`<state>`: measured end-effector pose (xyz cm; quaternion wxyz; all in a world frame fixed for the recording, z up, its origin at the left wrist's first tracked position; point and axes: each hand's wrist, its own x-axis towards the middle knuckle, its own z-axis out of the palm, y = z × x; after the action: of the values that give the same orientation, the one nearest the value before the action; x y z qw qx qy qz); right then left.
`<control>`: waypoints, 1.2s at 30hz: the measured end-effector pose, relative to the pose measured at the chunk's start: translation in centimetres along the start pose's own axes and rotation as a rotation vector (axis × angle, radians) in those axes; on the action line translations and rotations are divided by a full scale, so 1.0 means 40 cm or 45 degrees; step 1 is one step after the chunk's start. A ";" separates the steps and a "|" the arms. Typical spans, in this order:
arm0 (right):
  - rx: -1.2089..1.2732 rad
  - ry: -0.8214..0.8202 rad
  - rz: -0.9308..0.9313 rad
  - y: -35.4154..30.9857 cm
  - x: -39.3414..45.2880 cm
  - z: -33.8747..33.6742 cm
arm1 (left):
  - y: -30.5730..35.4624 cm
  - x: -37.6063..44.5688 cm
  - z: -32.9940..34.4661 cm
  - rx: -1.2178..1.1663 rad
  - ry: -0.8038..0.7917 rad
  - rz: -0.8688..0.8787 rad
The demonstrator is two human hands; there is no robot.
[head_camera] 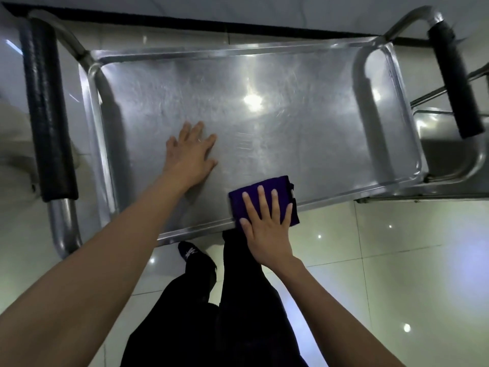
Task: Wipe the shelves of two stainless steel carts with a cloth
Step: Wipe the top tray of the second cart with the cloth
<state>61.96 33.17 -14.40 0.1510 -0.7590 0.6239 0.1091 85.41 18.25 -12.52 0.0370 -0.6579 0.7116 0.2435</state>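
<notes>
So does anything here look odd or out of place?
Nothing much. The purple cloth hangs partly over the near rim of the cart's top shelf under the right hand; the steel looks scuffed.

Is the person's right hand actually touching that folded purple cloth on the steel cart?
Touching. The head view shows the right hand lying flat, fingers spread, directly on the folded purple cloth at the near rim of the stainless steel cart shelf.

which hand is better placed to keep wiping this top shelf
Right. The right hand already presses flat on the purple cloth at the near edge of the top shelf. The left hand rests bare on the steel, with no cloth under it.
</notes>
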 end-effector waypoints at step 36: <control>0.134 0.000 -0.306 -0.226 0.871 -0.285 | -0.065 -0.001 0.015 0.001 0.126 -0.345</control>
<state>77.43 -1.25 -15.29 0.2026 -0.8193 0.5333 0.0573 87.74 18.49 -13.83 0.0346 -0.7593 0.6173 0.2031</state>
